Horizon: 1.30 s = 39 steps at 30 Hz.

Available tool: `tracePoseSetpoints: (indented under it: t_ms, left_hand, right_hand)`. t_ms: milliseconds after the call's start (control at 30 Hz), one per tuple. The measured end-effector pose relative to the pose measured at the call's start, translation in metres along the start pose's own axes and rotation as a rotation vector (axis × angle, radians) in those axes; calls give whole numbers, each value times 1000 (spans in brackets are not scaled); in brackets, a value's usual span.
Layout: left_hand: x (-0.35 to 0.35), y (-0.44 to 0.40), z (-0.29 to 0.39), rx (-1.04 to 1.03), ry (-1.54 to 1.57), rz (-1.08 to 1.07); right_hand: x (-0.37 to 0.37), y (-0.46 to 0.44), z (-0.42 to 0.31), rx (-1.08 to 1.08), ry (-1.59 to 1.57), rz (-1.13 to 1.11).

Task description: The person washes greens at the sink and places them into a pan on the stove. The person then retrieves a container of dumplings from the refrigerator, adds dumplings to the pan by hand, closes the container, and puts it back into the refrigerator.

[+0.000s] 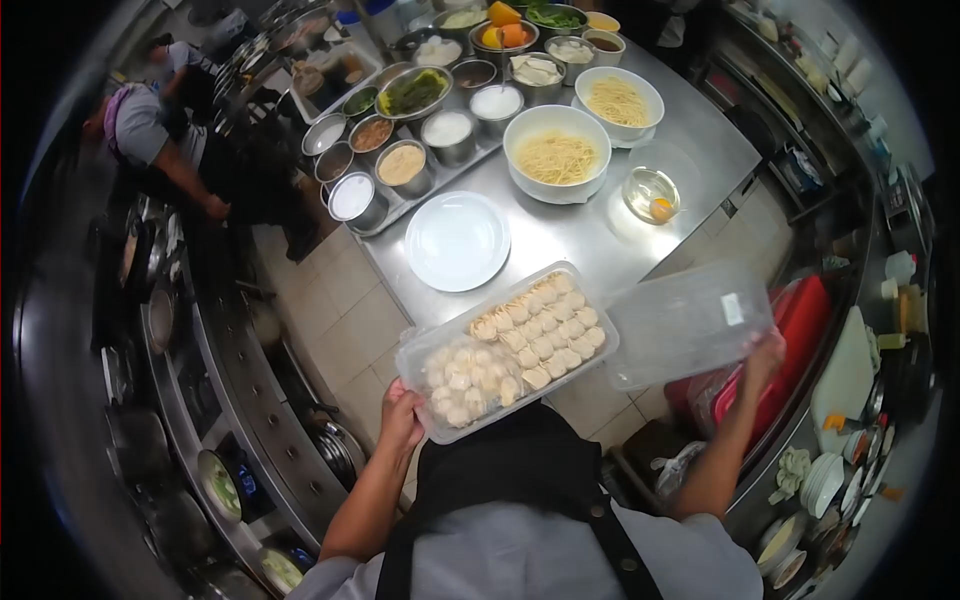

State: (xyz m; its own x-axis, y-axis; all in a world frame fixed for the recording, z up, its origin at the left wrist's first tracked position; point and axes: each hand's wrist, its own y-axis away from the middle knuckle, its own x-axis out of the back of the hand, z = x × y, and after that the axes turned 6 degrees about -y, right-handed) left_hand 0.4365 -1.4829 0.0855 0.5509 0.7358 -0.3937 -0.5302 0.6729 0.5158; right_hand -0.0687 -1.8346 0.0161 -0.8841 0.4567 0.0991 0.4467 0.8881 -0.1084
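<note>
My left hand (402, 412) grips the left end of a clear plastic container (470, 432), which is tilted across the front edge of the steel table. Rows of pale dumplings (545, 325) fill its right part, and more dumplings lie under a thin plastic bag or film (465, 385) on the left. My right hand (765, 355) holds a translucent plastic lid (670, 330) by its right end, off to the container's right. The lid's near edge is close to the container's right end. A white plate (458, 240) lies on the table just beyond the container.
Two white bowls of noodles (557, 155) and a glass bowl with a cracked egg (652, 195) stand on the steel table (540, 235). Several metal tins of ingredients (403, 165) crowd its left. Red bins (785, 330) are at right. Other people (155, 130) work at far left.
</note>
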Motion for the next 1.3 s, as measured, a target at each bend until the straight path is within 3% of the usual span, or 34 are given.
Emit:
tracePoseSetpoints:
  t_ms: [133, 267, 367, 400, 500, 600, 667, 700, 800, 867, 900, 1000, 1067, 1133, 1167, 1200, 1300]
  left_hand:
    - [28, -16, -25, -76, -7, 4]
    - [30, -24, -24, -113, -65, 3]
    - [35, -24, -25, -116, -109, 73]
    - [40, -25, -27, -79, -136, 63]
    - [43, -17, -24, -27, -138, 74]
    - [40, -5, -10, -61, -116, 40]
    - [43, 1, -4, -14, -25, -20]
    - [44, 4, -3, -3, -3, -43]
    - [37, 19, 13, 18, 44, -44]
    - [40, 15, 5, -76, -79, 9]
    - [43, 12, 0, -169, -192, 89]
    - [52, 0, -14, -277, -433, 62]
    - [49, -10, -29, -331, -418, 68]
    - [46, -15, -36, -530, -826, 178]
    - [33, 1, -19, -583, -962, 207]
    - [31, 3, -17, -588, -962, 206]
    - [25, 9, -18, -615, -977, 216]
  right_hand:
    - [16, -1, -68, -44, 98, 26]
    - [-33, 29, -84, 79, 70, 2]
    - [-45, 46, -131, 252, 325, 248]
    - [-46, 47, -147, 243, 162, 275]
    - [-21, 28, -166, 149, -63, 141]
    - [-45, 27, -139, 100, -76, -29]
    - [-106, 117, -172, -94, -15, -188]
    - [-129, 140, -144, -114, -93, -338]
    - [-184, 257, -151, -230, -180, -569]
    - [-199, 289, -133, -407, -256, -511]
    - [-194, 290, -133, -398, -267, -498]
    - [-175, 280, -128, -225, -26, -522]
    - [-166, 264, -121, 222, 322, -495]
    - [-160, 259, -124, 166, 356, -493]
    - [-156, 259, -122, 265, 447, -510]
    - [-153, 258, -121, 362, 539, -526]
    - [-149, 252, -120, 299, 500, -607]
